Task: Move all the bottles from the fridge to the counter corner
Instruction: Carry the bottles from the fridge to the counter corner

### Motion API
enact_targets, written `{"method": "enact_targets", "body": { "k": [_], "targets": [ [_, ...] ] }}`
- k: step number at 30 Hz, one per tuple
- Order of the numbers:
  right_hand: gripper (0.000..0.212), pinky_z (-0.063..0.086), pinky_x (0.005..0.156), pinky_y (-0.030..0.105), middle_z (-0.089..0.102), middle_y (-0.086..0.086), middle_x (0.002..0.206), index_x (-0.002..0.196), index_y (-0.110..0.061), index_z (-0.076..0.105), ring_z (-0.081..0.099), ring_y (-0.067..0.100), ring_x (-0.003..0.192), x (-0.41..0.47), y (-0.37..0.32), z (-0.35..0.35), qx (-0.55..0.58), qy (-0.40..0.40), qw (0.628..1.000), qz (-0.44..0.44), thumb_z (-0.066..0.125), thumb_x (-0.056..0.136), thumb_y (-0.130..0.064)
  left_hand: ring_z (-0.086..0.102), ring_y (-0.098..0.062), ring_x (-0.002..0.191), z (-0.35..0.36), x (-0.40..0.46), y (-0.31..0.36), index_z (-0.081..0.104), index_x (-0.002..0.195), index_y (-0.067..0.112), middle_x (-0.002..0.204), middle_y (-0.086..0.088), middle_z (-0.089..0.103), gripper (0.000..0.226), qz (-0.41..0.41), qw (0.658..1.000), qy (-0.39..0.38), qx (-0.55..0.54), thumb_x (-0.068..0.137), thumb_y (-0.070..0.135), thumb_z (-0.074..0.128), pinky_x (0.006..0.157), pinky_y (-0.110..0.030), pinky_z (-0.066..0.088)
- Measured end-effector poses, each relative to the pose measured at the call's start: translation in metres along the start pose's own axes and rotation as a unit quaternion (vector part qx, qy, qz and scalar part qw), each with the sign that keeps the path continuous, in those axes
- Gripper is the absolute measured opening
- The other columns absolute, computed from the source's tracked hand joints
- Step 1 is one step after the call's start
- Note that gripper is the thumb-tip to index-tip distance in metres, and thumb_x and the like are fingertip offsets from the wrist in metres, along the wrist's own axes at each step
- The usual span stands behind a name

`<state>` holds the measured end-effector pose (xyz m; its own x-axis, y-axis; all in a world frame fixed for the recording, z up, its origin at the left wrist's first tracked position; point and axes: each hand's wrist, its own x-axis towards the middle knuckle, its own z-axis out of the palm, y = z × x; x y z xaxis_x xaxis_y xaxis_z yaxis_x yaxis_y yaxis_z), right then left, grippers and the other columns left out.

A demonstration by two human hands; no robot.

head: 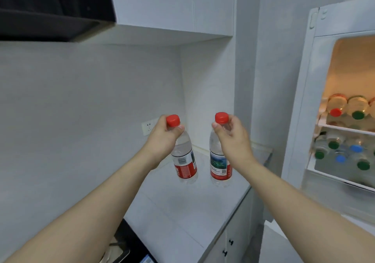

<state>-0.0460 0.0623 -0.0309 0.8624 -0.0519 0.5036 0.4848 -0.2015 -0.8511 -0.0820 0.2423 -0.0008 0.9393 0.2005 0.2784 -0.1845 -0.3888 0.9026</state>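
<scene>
Over the worktop's (182,205) far corner, the left hand (162,138) and right hand (233,138) each grasp a red-capped bottle's neck, left bottle (183,161), right bottle (220,165), fingers clenched below the cap, keeping bodies hanging upright for set-down. More bottles (345,132) remain on the open fridge's (304,100) shelves.

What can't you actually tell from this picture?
Head view only:
- Open white fridge: cut off by right edge, total bottle count unknown.
- Two clear red-capped plastic bottles: whether they touch the white counter is unclear.
- Label print: too small.
- Left hand, right hand hide the necks.
</scene>
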Motion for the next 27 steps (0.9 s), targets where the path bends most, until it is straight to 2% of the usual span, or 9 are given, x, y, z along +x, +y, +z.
{"method": "enact_targets", "body": {
  "k": [5, 9, 14, 19, 23, 27],
  "targets": [
    [0.026, 0.044, 0.090, 0.026, 0.063, -0.007, 0.109, 0.114, -0.023, 0.054, 0.058, 0.011, 0.103, -0.002, 0.001, 0.069, 0.017, -0.109, 0.994, -0.002, 0.062, 0.091, -0.033, 0.051, -0.005, 0.087, -0.057, -0.012, -0.026, 0.047, 0.115, 0.021, 0.097, 0.009, 0.053, 0.022, -0.036, 0.996, 0.077, 0.038, 0.097, 0.030, 0.054, 0.083, -0.038, 0.046],
    [0.025, 0.045, 0.093, 0.029, 0.063, -0.005, 0.110, 0.112, -0.021, 0.055, 0.058, 0.012, 0.105, -0.015, -0.005, 0.129, 0.013, -0.219, 0.975, -0.018, 0.063, 0.090, -0.031, 0.052, -0.014, 0.091, -0.107, -0.032, -0.050, 0.047, 0.115, 0.021, 0.096, 0.005, 0.054, 0.024, -0.078, 0.984, 0.142, 0.072, 0.095, 0.033, 0.055, 0.087, -0.043, 0.048],
    [0.023, 0.046, 0.097, 0.033, 0.064, -0.004, 0.112, 0.111, -0.021, 0.054, 0.058, 0.013, 0.107, -0.039, -0.018, 0.193, 0.025, -0.319, 0.947, -0.038, 0.063, 0.091, -0.029, 0.052, -0.019, 0.090, -0.161, -0.067, -0.069, 0.047, 0.113, 0.019, 0.095, 0.001, 0.055, 0.023, -0.126, 0.962, 0.219, 0.103, 0.095, 0.031, 0.056, 0.087, -0.044, 0.048],
    [0.029, 0.045, 0.099, 0.034, 0.062, -0.002, 0.116, 0.116, -0.019, 0.053, 0.057, 0.013, 0.110, -0.078, -0.043, 0.254, 0.049, -0.409, 0.909, -0.067, 0.062, 0.091, -0.029, 0.053, -0.014, 0.086, -0.214, -0.121, -0.085, 0.047, 0.114, 0.020, 0.094, 0.005, 0.055, 0.020, -0.163, 0.932, 0.299, 0.124, 0.096, 0.027, 0.055, 0.081, -0.038, 0.046],
    [0.032, 0.044, 0.098, 0.035, 0.060, -0.002, 0.118, 0.120, -0.018, 0.051, 0.056, 0.014, 0.111, -0.117, -0.068, 0.294, 0.082, -0.465, 0.878, -0.082, 0.061, 0.092, -0.030, 0.056, -0.022, 0.096, -0.254, -0.173, -0.094, 0.048, 0.112, 0.023, 0.099, 0.002, 0.058, 0.021, -0.205, 0.896, 0.365, 0.148, 0.095, 0.031, 0.056, 0.086, -0.043, 0.049],
    [0.032, 0.043, 0.095, 0.030, 0.058, -0.005, 0.113, 0.122, -0.017, 0.050, 0.055, 0.012, 0.107, -0.161, -0.097, 0.326, 0.115, -0.517, 0.842, -0.101, 0.059, 0.093, -0.029, 0.058, -0.025, 0.097, -0.287, -0.227, -0.097, 0.048, 0.113, 0.021, 0.104, -0.002, 0.059, 0.022, -0.238, 0.860, 0.419, 0.166, 0.094, 0.031, 0.057, 0.086, -0.046, 0.051]
  ]
}}
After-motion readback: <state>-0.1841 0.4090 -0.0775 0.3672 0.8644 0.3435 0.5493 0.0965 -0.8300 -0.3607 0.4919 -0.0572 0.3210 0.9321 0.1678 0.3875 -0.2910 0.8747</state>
